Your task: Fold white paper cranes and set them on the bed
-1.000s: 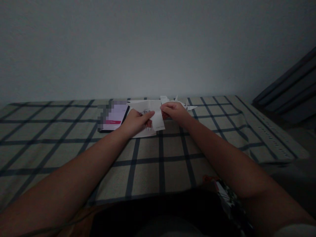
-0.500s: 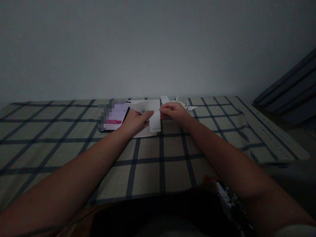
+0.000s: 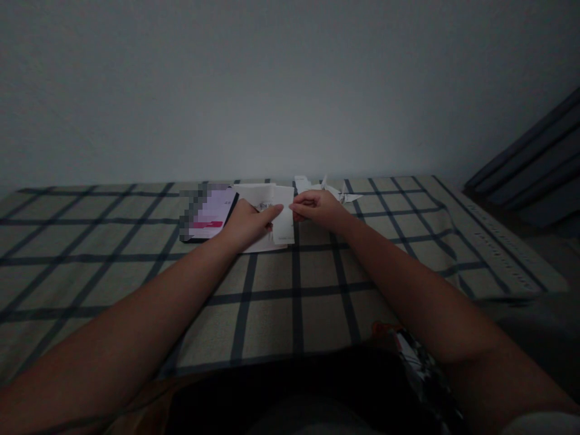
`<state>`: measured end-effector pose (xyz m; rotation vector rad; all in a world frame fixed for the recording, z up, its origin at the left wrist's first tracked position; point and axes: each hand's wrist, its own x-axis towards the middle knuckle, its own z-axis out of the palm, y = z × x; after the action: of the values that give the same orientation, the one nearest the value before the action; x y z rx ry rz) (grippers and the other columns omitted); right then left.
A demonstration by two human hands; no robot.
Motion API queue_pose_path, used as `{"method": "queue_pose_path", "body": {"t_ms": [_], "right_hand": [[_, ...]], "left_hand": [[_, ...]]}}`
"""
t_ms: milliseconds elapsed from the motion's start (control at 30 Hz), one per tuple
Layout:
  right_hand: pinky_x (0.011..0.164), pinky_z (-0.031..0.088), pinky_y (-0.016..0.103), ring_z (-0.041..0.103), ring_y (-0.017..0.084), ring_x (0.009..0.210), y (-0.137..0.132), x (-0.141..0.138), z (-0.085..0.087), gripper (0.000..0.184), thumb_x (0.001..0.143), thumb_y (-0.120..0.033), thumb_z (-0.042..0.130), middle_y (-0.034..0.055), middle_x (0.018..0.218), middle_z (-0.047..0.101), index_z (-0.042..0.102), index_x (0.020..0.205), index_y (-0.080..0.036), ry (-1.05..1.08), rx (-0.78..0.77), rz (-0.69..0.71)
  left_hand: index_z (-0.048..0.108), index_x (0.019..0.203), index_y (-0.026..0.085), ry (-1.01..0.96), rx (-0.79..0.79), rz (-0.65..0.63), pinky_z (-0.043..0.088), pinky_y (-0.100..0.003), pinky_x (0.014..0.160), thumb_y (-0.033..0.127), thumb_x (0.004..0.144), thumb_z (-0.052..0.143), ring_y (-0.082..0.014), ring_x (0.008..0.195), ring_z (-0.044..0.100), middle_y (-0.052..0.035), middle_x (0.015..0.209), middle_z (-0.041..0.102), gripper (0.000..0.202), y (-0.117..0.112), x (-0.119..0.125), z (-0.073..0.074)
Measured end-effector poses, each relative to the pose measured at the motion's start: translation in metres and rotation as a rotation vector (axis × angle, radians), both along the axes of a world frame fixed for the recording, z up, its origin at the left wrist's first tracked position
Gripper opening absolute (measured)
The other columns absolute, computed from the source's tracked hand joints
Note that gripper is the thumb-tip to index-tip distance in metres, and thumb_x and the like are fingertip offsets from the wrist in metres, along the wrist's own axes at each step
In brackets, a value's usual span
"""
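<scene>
Both my hands meet over a small white paper sheet [image 3: 283,225] held just above the checked cloth. My left hand [image 3: 247,225] pinches its left edge with thumb and fingers closed. My right hand [image 3: 319,208] pinches the upper right edge, fingers curled. Under the held sheet lies another white paper [image 3: 258,196] flat on the cloth. A phone [image 3: 209,215] with a lit pinkish screen lies just left of my left hand.
A folded white paper crane [image 3: 341,193] and a small paper scrap [image 3: 301,182] lie behind my right hand near the wall. The plaid cloth [image 3: 294,290] covers the surface; its right edge drops off beside dark slanted boards [image 3: 534,163]. A patterned item [image 3: 408,356] sits at my lap.
The held sheet has shifted slightly left and folded narrower between my hands. My right hand has moved a little left toward my left hand. The phone and crane have stayed put.
</scene>
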<state>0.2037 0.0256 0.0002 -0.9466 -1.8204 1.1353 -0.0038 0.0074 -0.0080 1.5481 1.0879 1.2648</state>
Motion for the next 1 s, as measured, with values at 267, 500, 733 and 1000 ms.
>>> {"method": "queue_pose_path", "body": {"t_ms": [267,500,733,1000], "right_hand": [[0.07,0.052,0.029,0.069,0.016,0.076,0.002,0.009,0.003,0.027,0.086,-0.036,0.067,0.0064,0.083,0.076,0.077,0.097,-0.013,-0.197,0.251,-0.035],[0.068,0.047,0.027,0.064,0.014,0.07,0.001,0.01,0.006,0.024,0.089,-0.031,0.064,0.005,0.081,0.075,0.078,0.094,-0.012,-0.302,0.45,-0.056],[0.068,0.049,0.026,0.064,0.014,0.07,0.0,0.009,0.01,0.018,0.083,-0.026,0.07,0.0034,0.079,0.073,0.073,0.096,-0.014,-0.324,0.387,-0.059],[0.063,0.043,0.024,0.06,0.012,0.063,-0.006,0.007,0.015,0.007,0.079,-0.02,0.065,0.002,0.071,0.07,0.069,0.076,-0.016,-0.433,0.419,-0.073]], "left_hand": [[0.074,0.095,0.012,0.072,-0.042,0.014,0.05,-0.028,0.054,0.041,0.071,0.08,-0.0231,0.064,0.068,-0.0071,0.066,0.071,0.038,0.0,-0.003,0.001],[0.071,0.087,0.012,0.132,-0.082,-0.006,0.042,-0.025,0.046,0.043,0.072,0.078,-0.0158,0.049,0.057,-0.0044,0.059,0.065,0.035,0.001,-0.005,0.004],[0.069,0.083,0.014,0.247,-0.112,-0.032,0.036,-0.022,0.042,0.044,0.077,0.074,-0.013,0.044,0.051,-0.0012,0.055,0.061,0.031,0.002,-0.008,0.003],[0.07,0.089,0.014,0.244,-0.066,-0.039,0.041,-0.023,0.045,0.04,0.076,0.077,-0.0141,0.048,0.055,-0.0023,0.062,0.066,0.031,-0.003,-0.006,0.01]]}}
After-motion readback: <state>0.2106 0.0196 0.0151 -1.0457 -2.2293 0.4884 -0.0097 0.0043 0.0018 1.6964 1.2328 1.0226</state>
